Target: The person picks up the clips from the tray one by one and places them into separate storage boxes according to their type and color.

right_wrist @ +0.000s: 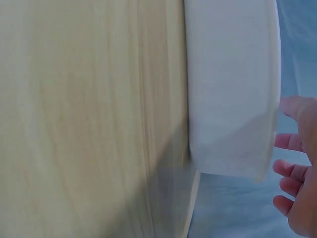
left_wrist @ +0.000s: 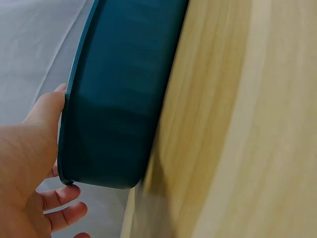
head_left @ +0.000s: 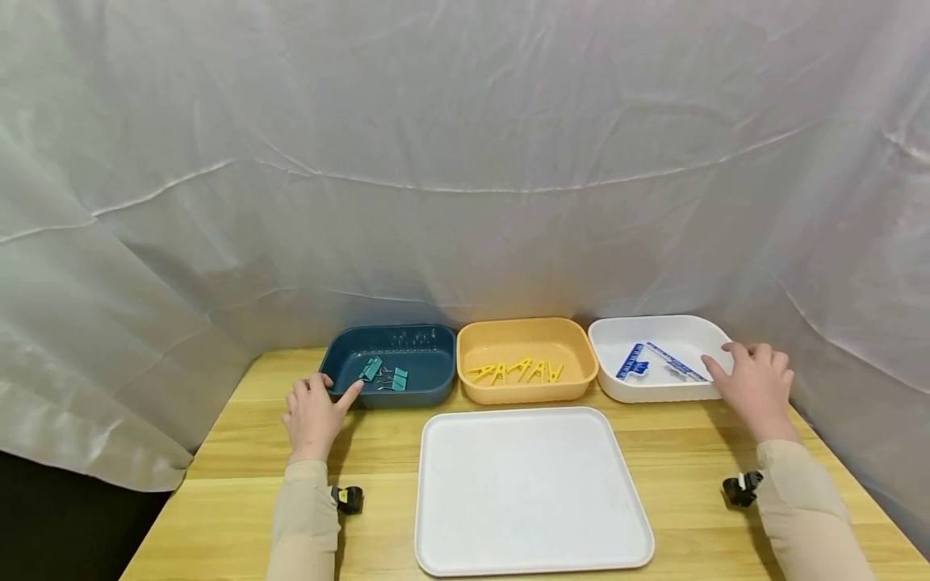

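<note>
My left hand [head_left: 314, 417] rests at the near left corner of a dark teal bin [left_wrist: 111, 99], thumb along its rim and the other fingers beside its outer end. Two teal binder clips [head_left: 372, 369] lie in that bin. At the right end of a white bin [head_left: 657, 393] is my right hand [head_left: 759, 387], with its thumb at the rim and fingers spread loosely beside the end wall. Inside the white bin lie blue-and-white clips [head_left: 630, 361]. Between the two bins, a yellow bin [head_left: 526, 395] contains several yellow clips [head_left: 521, 367].
A white tray [head_left: 534, 492] lies on the wooden table [head_left: 378, 532] in front of the bins. Pale fabric [head_left: 465, 161] hangs behind and at both sides, close to the bins' backs. Black wrist cameras [head_left: 349, 499] show beside both sleeves.
</note>
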`<state>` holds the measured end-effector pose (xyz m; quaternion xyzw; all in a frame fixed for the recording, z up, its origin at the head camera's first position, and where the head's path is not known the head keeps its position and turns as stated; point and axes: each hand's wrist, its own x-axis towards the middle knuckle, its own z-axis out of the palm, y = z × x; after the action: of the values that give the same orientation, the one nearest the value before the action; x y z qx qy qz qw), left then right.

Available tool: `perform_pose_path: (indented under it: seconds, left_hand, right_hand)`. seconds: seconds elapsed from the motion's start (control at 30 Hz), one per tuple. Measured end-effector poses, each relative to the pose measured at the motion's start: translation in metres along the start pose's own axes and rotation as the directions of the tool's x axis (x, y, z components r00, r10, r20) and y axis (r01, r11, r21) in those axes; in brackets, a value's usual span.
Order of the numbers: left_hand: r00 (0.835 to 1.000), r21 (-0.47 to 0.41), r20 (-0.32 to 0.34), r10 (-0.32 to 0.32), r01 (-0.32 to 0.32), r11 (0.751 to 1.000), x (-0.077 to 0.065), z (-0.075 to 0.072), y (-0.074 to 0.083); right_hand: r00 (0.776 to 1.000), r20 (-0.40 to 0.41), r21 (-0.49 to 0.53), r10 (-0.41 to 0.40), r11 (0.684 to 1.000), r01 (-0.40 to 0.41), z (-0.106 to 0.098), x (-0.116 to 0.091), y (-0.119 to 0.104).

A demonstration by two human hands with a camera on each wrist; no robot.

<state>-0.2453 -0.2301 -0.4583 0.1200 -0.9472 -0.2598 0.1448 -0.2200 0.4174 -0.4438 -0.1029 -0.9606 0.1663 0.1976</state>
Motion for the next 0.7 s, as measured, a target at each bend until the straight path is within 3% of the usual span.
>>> perform_pose_path:
  seconds: [0.23,0.5,0.6,0.7]
  left_hand:
    - [1.0,0.032,0.002,0.015,-0.015,0.999,-0.001,-0.006,0.005]
    - [0.999,0.058,0.046,0.013,-0.016,0.998,0.0,-0.029,0.012]
    - [0.998,0.052,0.042,0.054,-0.056,0.997,0.001,-0.038,0.016]
    - [0.99,0.073,0.019,0.141,-0.142,0.987,-0.002,-0.044,0.021]
  right_hand:
    - [1.0,-0.023,0.031,-0.019,0.999,0.02,-0.01,-0.01,-0.006]
    - [0.999,-0.023,0.051,-0.044,0.998,0.045,-0.02,-0.024,-0.016]
    - [0.997,-0.028,0.062,-0.068,0.996,0.07,-0.023,-0.031,-0.021]
    - [0.995,-0.029,0.066,-0.099,0.993,0.101,-0.026,-0.038,-0.028]
